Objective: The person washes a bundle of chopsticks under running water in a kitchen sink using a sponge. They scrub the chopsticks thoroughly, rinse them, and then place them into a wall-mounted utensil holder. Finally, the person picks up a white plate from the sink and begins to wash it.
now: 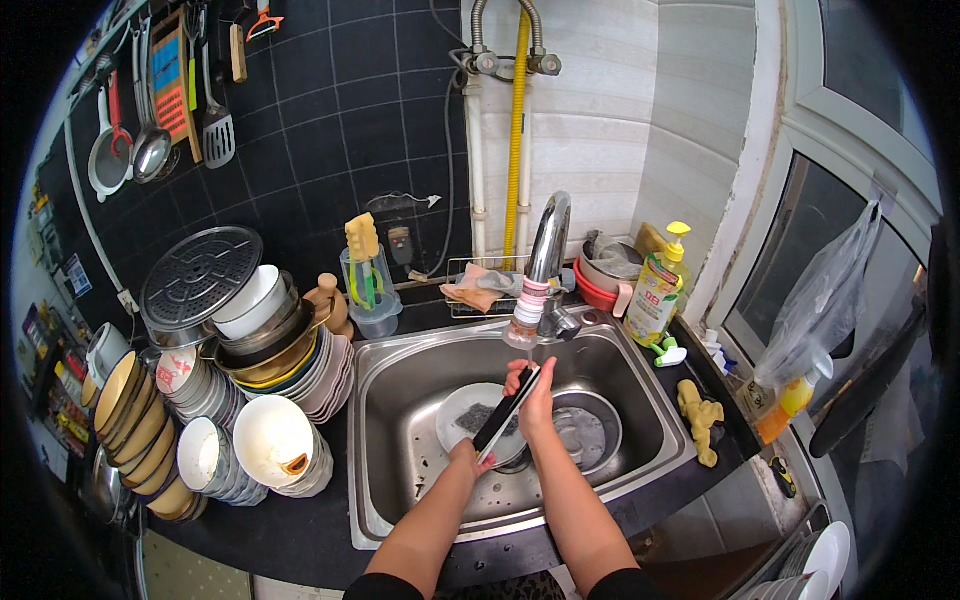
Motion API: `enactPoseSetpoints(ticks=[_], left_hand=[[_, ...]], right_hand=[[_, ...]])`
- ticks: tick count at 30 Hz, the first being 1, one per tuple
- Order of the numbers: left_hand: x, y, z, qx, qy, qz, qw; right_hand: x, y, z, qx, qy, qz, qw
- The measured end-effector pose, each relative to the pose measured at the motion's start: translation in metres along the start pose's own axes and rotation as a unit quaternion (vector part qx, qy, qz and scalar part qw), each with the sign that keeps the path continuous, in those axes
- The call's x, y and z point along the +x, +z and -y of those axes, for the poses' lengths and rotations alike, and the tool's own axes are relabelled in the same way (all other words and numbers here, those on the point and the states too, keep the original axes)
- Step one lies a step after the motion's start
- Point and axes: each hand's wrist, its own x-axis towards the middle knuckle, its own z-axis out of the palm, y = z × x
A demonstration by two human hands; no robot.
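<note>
Over the stainless steel sink (405, 480), both hands hold a flat, dark plate-like piece with a white edge (507, 412), tilted on its side. My left hand (474, 454) grips its lower end, and my right hand (534, 397) supports the upper end under the chrome faucet (551, 232), where a thin stream of water seems to fall. Below lies a white plate (456, 412) with a dark scouring pad (480, 418) on it. A round metal pan (600, 427) with water in it sits on the sink floor, right of the plate.
Stacked bowls (274, 442) and plates (337, 379) crowd the left counter. A wire rack with cloths (476, 289) stands behind the sink. To the right are a dish soap bottle (654, 296), a green spray nozzle (667, 352) and a crumpled yellow cloth (699, 424). More white dishes (825, 559) stand at lower right.
</note>
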Motion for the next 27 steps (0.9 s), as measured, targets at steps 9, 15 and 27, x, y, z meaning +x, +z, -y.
enactPoseSetpoints(ticks=[9,15,27], left_hand=[[0.007,-0.009,-0.003,0.049,-0.046,0.082,0.994],[0.016,-0.002,-0.001,0.004,-0.07,0.152,0.986],[0.008,0.016,0.009,-0.044,-0.046,0.178,0.982]], right_hand=[[0.007,-0.007,0.004,-0.079,-0.064,-0.026,0.994],[0.003,0.009,0.011,-0.178,-0.102,0.02,0.979],[0.012,0.006,0.039,-0.124,-0.008,-0.017,0.992]])
